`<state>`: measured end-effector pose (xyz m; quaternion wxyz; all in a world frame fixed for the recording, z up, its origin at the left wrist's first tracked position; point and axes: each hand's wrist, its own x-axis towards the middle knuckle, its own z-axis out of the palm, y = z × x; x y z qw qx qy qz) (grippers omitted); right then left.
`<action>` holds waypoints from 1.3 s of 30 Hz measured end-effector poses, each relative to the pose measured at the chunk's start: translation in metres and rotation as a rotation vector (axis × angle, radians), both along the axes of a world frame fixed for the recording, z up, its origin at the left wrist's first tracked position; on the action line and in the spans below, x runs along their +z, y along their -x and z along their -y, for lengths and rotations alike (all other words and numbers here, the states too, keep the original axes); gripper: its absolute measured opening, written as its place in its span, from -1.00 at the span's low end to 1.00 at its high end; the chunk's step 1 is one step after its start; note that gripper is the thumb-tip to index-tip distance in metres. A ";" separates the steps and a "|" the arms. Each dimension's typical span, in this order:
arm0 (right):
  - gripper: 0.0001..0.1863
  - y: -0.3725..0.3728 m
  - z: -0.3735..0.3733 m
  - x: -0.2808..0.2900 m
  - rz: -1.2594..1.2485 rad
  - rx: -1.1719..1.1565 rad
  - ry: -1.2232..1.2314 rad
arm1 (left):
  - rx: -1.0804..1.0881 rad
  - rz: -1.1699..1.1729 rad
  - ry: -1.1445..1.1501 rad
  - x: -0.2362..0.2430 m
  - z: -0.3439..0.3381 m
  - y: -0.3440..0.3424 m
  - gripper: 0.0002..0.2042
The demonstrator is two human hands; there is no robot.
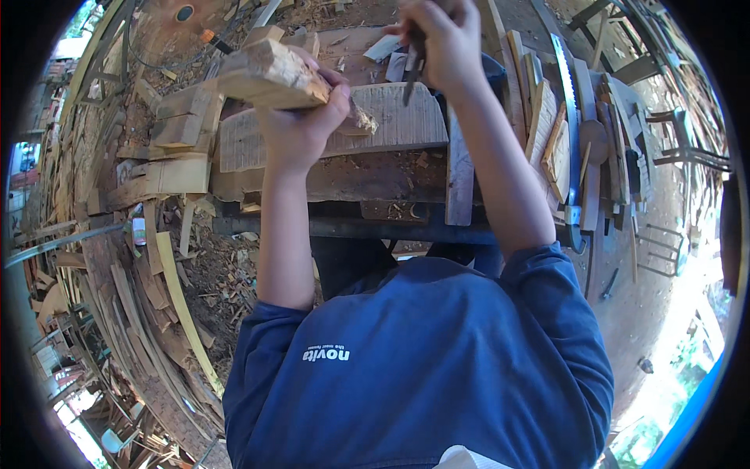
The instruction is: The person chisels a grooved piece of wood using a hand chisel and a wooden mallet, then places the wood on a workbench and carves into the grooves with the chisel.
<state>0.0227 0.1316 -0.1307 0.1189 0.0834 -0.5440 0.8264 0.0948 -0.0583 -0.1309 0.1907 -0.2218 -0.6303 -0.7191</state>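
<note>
My left hand (311,129) is closed around a rough, pale wooden block (273,76), raised over the bench. The block's top looks chipped and uneven, and another splintered bit of wood (361,123) shows just beyond my wrist. Higher up and to the right, my right hand (447,47) grips a dark, narrow blade-like tool (415,72) whose tip points down. The tool's handle is mostly hidden in my fingers. The tool and the block are apart. Below both hands lies a thick, weathered board (402,129) on the wooden bench (336,178).
A bow saw (568,117) with a blue frame stands among upright planks on the right. Cut blocks (180,117) sit at the bench's left end. Long strips (183,305) and shavings cover the ground at left. An orange-and-black object (215,41) lies at the far left.
</note>
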 end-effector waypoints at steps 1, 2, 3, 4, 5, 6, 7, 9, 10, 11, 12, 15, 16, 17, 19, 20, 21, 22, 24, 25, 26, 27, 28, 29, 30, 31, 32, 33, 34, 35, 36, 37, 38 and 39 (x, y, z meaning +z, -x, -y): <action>-0.72 -0.006 0.010 0.000 -0.018 0.036 0.032 | -0.015 0.035 -0.022 -0.001 0.001 0.004 -0.64; -0.69 -0.010 0.016 -0.005 -0.036 0.065 0.060 | -0.037 0.071 -0.049 -0.003 0.000 0.010 -0.64; -0.66 -0.010 0.019 -0.011 -0.078 0.110 0.019 | -0.040 0.071 -0.047 -0.004 0.000 0.015 -0.68; -0.66 -0.010 0.021 -0.018 -0.163 0.139 0.064 | -0.050 0.069 -0.040 -0.004 0.000 0.019 -0.68; -0.66 -0.013 0.024 -0.017 -0.185 0.132 0.031 | -0.016 0.078 0.000 -0.004 0.002 0.021 -0.70; -0.66 -0.016 0.028 -0.016 -0.207 0.126 -0.001 | 0.019 0.087 0.040 -0.004 0.002 0.022 -0.72; -0.66 -0.018 0.033 -0.014 -0.208 0.121 0.006 | 0.015 0.086 0.048 -0.006 0.001 0.023 -0.72; -0.66 -0.020 0.041 -0.006 -0.258 0.134 0.194 | 0.037 0.083 -0.014 -0.006 0.000 0.023 -0.74; -0.66 -0.020 0.038 -0.005 -0.259 0.132 0.199 | 0.036 0.083 -0.008 -0.006 0.000 0.023 -0.74; -0.64 -0.019 0.032 -0.006 -0.199 0.154 0.100 | 0.048 0.098 0.007 -0.006 0.000 0.021 -0.74; -0.61 -0.019 0.028 -0.007 -0.139 0.176 0.000 | 0.060 0.114 0.021 -0.005 -0.001 0.020 -0.74; -0.59 -0.020 0.034 -0.007 -0.153 0.209 0.044 | 0.040 0.106 -0.014 -0.005 -0.003 0.021 -0.75; -0.59 -0.021 0.036 -0.006 -0.153 0.206 0.045 | 0.037 0.106 -0.013 -0.005 -0.004 0.021 -0.75; -0.59 -0.022 0.039 -0.004 -0.201 0.171 0.073 | 0.036 0.106 -0.005 -0.005 -0.005 0.021 -0.75; -0.82 -0.022 0.045 -0.001 -0.337 0.069 0.080 | 0.031 0.105 0.002 -0.003 -0.008 0.020 -0.74; -0.82 -0.022 0.045 -0.003 -0.337 0.065 0.079 | 0.032 0.120 0.008 -0.002 -0.010 0.019 -0.73; -0.71 -0.020 0.045 -0.004 -0.309 0.085 0.013 | 0.034 0.134 0.014 -0.001 -0.012 0.018 -0.72; -0.60 -0.018 0.044 -0.005 -0.281 0.103 -0.054 | 0.030 0.134 0.013 -0.002 -0.014 0.019 -0.72; -0.49 -0.011 0.036 -0.006 -0.310 0.099 -0.240 | 0.078 0.132 -0.074 -0.003 -0.016 0.022 -0.64; -0.37 -0.009 0.033 -0.006 -0.336 0.098 -0.425 | 0.075 0.130 -0.076 -0.004 -0.016 0.023 -0.64; -0.37 -0.007 0.033 -0.009 -0.337 0.093 -0.428 | 0.059 0.127 -0.074 -0.003 -0.015 0.024 -0.60; -0.27 -0.007 0.034 -0.013 -0.346 0.131 -0.383 | 0.044 0.124 -0.071 -0.003 -0.015 0.025 -0.56; -0.16 -0.005 0.033 -0.016 -0.355 0.170 -0.337 | 0.039 0.122 -0.073 -0.002 -0.015 0.026 -0.56; -0.16 -0.005 0.031 -0.014 -0.357 0.170 -0.339 | 0.006 0.111 -0.051 -0.001 -0.014 0.026 -0.51; -0.12 -0.006 0.028 -0.013 -0.373 0.209 -0.420 | -0.027 0.101 -0.029 0.000 -0.014 0.025 -0.46; -0.07 -0.006 0.026 -0.011 -0.389 0.247 -0.501 | -0.026 0.099 -0.030 -0.002 -0.012 0.026 -0.46; -0.07 -0.005 0.026 -0.012 -0.392 0.245 -0.502 | 0.003 0.106 0.041 -0.003 -0.013 0.026 -0.47; -0.15 -0.004 0.027 -0.014 -0.430 0.190 -0.529 | 0.033 0.113 0.112 -0.003 -0.013 0.027 -0.48; -0.24 -0.003 0.027 -0.016 -0.466 0.134 -0.556 | 0.030 0.110 0.112 -0.003 -0.012 0.027 -0.48; -0.24 -0.005 0.026 -0.014 -0.468 0.133 -0.557 | 0.063 0.144 0.158 -0.001 -0.012 0.026 -0.51; -0.23 -0.009 0.024 -0.012 -0.429 0.119 -0.584 | 0.096 0.178 0.204 0.000 -0.013 0.025 -0.54; -0.23 -0.011 0.022 -0.010 -0.389 0.105 -0.611 | 0.094 0.178 0.203 0.000 -0.013 0.026 -0.54; -0.23 -0.013 0.021 -0.007 -0.394 0.104 -0.612 | 0.084 0.178 0.185 0.000 -0.013 0.027 -0.56; -0.23 -0.015 0.019 -0.003 -0.384 0.086 -0.688 | 0.074 0.179 0.168 0.000 -0.012 0.027 -0.59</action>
